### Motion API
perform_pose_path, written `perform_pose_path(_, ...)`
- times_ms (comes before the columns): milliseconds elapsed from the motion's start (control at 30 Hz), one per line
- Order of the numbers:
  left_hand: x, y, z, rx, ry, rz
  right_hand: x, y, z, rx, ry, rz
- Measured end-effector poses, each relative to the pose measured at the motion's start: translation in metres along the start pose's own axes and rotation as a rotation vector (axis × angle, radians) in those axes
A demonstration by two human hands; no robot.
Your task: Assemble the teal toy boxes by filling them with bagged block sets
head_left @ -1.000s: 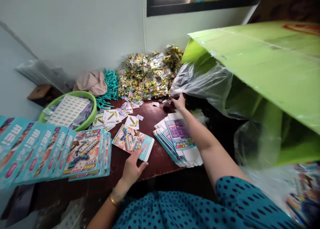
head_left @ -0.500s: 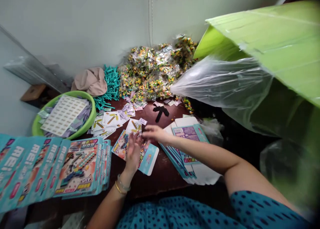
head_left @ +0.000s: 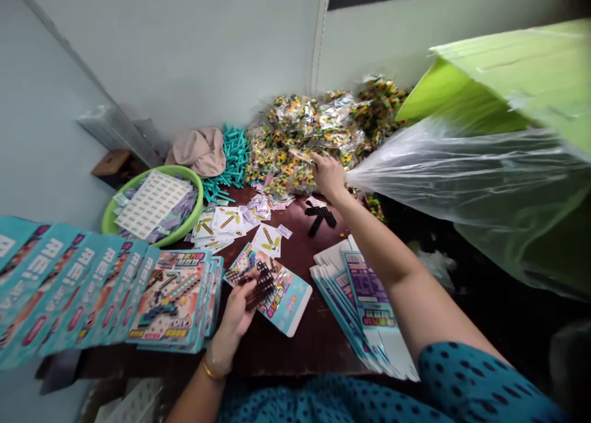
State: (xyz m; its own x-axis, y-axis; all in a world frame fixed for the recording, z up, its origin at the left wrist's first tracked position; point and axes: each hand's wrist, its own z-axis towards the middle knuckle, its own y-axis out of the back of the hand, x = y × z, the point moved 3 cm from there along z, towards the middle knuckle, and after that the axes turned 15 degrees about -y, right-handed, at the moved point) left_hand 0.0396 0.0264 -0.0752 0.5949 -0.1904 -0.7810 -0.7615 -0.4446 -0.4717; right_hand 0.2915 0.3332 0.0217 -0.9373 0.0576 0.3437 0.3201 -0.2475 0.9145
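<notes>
My left hand (head_left: pixel 237 309) is closed on a dark studded plastic piece (head_left: pixel 261 284) shaped like a pickaxe head. It is held over a printed blue carton (head_left: pixel 289 300) lying on the table. My right arm stretches forward, and my right hand (head_left: pixel 329 175) is at the pile of clear bags of small coloured blocks (head_left: pixel 286 164). Its fingers appear to pinch the edge of one bag, though the thumb is mostly hidden. Below that hand lie black studded pieces (head_left: pixel 322 218). Instruction cards (head_left: pixel 268 238) with a pickaxe picture are just beyond the carton.
Filled blue boxes (head_left: pixel 168 297) stand in a row at left; flat cartons (head_left: pixel 369 300) are stacked at right. A green basin (head_left: pixel 199 204) holds small packets and a sheet. Teal sticks (head_left: pixel 235 158) and a beige cloth (head_left: pixel 198 152) lie behind. Plastic film (head_left: pixel 429 158) hangs at right.
My right hand has left my left hand and reached forward to the bags. The dark studded piece now shows clearly in my left hand. The view has shifted left.
</notes>
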Motion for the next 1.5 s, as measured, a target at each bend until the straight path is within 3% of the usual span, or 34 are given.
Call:
perform_pose_path(67,-0.001,-0.006,0.002,0.042,-0.033,-0.034,0.02,0.004,-0.086,-0.008,0.092,0.072)
perform_pose_path(167,0.001,-0.013,0.003,0.055,-0.035,-0.068,0.051,0.003,-0.219,0.361,0.535,0.125)
perform_pose_path(233,0.002,-0.011,0.001,-0.006,-0.035,-0.043,0.061,0.004,-0.256,0.532,0.661,0.194)
perform_pose_path(300,0.003,-0.007,-0.003,-0.044,-0.01,-0.023,0.068,-0.002,-0.232,0.61,0.597,0.285)
perform_pose_path(400,0.005,0.0,-0.014,-0.065,0.053,-0.025,0.096,-0.03,-0.129,0.509,0.378,0.296)
perform_pose_path(500,0.012,0.004,-0.027,-0.07,0.096,-0.031,0.153,-0.077,-0.039,0.402,0.389,0.166)
perform_pose_path(567,0.018,0.007,-0.034,-0.067,0.129,-0.02,0.192,-0.106,-0.005,0.362,0.424,0.141)
perform_pose_path(667,0.023,0.012,-0.042,-0.068,0.158,-0.017,0.225,-0.139,0.016,0.326,0.431,0.122)
perform_pose_path(800,0.017,0.019,-0.041,-0.039,0.152,-0.022,0.223,-0.163,0.018,0.324,0.421,0.085)
perform_pose_path(900,0.01,0.024,-0.035,-0.011,0.148,-0.012,0.197,-0.156,0.014,0.322,0.415,0.063)
perform_pose_path(1000,0.005,0.027,-0.027,-0.004,0.13,-0.014,0.155,-0.121,0.002,0.264,0.344,0.084)
perform_pose_path(1067,0.003,0.027,-0.024,-0.025,0.112,-0.02,0.124,-0.088,-0.024,0.212,0.246,0.113)
perform_pose_path(1133,0.003,0.027,-0.024,-0.085,0.098,-0.022,0.101,-0.056,-0.073,0.186,0.193,0.116)
perform_pose_path(1267,0.009,0.017,-0.027,-0.012,-0.032,-0.073,0.091,-0.005,-0.228,0.305,0.31,-0.066)
perform_pose_path(1367,0.018,0.013,-0.035,-0.08,-0.152,-0.06,0.093,0.012,-0.329,0.453,0.457,-0.176)
perform_pose_path(1433,0.024,0.012,-0.043,-0.122,-0.184,-0.046,0.085,0.016,-0.358,0.424,0.448,-0.086)
perform_pose_path(1500,0.028,0.009,-0.053,-0.092,-0.22,-0.052,0.067,0.016,-0.366,0.32,0.333,0.138)
